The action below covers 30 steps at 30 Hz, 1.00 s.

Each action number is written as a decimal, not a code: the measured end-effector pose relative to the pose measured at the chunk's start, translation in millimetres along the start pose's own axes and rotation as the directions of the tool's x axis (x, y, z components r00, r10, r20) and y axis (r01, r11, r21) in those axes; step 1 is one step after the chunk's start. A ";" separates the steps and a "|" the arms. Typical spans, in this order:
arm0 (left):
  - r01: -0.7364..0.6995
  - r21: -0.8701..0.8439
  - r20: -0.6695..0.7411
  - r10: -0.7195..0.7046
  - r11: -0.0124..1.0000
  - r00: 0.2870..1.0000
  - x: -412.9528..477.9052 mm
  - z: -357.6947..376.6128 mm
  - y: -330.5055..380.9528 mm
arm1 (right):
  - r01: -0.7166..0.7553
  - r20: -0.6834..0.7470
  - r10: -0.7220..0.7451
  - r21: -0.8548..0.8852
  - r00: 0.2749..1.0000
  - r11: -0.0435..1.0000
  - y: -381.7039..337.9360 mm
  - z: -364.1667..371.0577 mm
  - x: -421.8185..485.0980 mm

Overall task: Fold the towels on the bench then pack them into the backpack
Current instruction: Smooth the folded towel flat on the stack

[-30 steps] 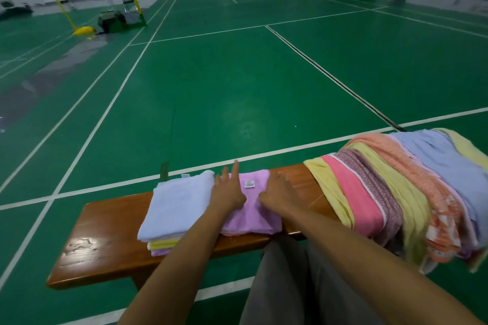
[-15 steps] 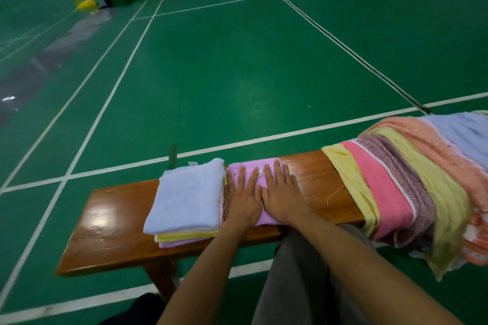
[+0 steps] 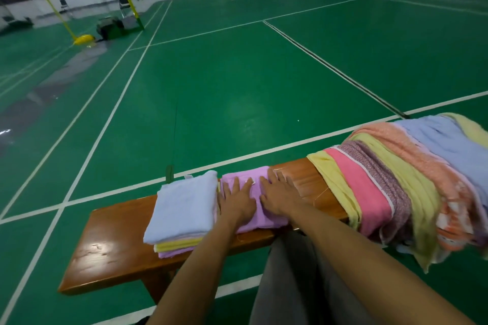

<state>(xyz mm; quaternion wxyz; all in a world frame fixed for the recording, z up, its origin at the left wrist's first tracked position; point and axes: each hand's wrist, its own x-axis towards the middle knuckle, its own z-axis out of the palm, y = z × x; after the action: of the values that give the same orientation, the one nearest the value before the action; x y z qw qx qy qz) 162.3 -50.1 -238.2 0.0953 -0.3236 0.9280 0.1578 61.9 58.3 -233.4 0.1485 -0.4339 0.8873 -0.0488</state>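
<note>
Your wooden surface [image 3: 111, 240] runs left to right across a green court floor [image 3: 237, 74] with white lines. On it, the folded purple towel [image 3: 254, 215] lies with its long axis pointing away from you. Your left hand [image 3: 236, 199] and right hand [image 3: 281, 196] press flat on it, fingers spread, gripping nothing. The folded stack [image 3: 182, 206] touches its left; unfolded towels [image 3: 401, 182] drape the right end.

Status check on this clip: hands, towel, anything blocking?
Left hand and right hand flat, open, pressing the folded purple towel on the bench. Folded stack just left; unfolded pile to the right. Backpack not seen. Nothing blocking.
</note>
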 end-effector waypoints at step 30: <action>-0.047 -0.349 0.199 0.123 0.936 0.972 8.7 28.3 236.3 | -0.244 -0.060 0.244 0.013 0.968 0.970 176.8 -40.3 -88.9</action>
<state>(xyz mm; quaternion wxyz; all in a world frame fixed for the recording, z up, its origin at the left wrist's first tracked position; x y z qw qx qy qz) 8.7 130.1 -212.3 0.1318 -0.2753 0.8836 0.3550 -32.5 235.8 -213.6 0.1275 -0.3192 0.9380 -0.0459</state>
